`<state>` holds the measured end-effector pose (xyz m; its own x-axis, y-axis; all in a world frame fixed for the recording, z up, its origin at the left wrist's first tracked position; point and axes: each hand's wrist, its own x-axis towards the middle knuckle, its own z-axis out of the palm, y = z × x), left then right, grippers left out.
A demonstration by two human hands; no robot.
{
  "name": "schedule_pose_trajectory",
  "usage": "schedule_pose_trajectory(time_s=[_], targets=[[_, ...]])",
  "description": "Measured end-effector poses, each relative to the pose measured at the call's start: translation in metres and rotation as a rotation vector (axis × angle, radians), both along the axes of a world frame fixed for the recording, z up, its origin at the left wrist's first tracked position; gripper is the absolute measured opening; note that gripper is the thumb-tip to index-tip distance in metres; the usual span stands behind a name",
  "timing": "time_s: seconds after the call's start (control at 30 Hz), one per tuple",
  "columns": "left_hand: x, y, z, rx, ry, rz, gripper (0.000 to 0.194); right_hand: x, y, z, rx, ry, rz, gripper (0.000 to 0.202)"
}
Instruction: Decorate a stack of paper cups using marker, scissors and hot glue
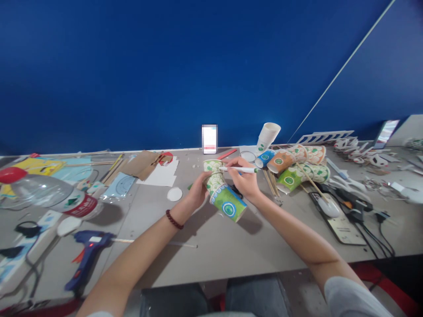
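My left hand grips a green patterned paper cup lying tilted on its side over the grey table, its base toward me. My right hand holds a white marker pen with its tip against the cup's upper side near the rim. A dark bead bracelet circles my left wrist.
More paper cups and wooden sticks lie right of my hands, with white cut-out pieces beyond. A blue glue gun, a plastic bottle, cardboard and paper lie left. Cables and a metal plate sit at right.
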<state>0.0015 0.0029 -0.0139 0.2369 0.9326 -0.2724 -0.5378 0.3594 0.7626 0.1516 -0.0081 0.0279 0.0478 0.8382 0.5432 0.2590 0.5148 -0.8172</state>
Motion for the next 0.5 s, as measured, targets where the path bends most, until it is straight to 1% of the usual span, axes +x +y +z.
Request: schedule_pose_trajectory(time_s=[0.2,0.33,0.5], targets=[[0.0018,-0.0019,0.0035,-0.006,-0.002,0.011,0.031,0.0007,0.0019,-0.003,0.006,0.011,0.015,0.01],[0.0024,-0.0022,0.0049,0.008,-0.015,-0.008,0.034,0.0014,0.0019,-0.0038,-0.018,0.049,0.031,0.008],[0.0015,-0.002,0.006,0.001,-0.063,-0.053,0.033,0.0017,0.0041,-0.0066,-0.021,0.112,0.053,0.006]])
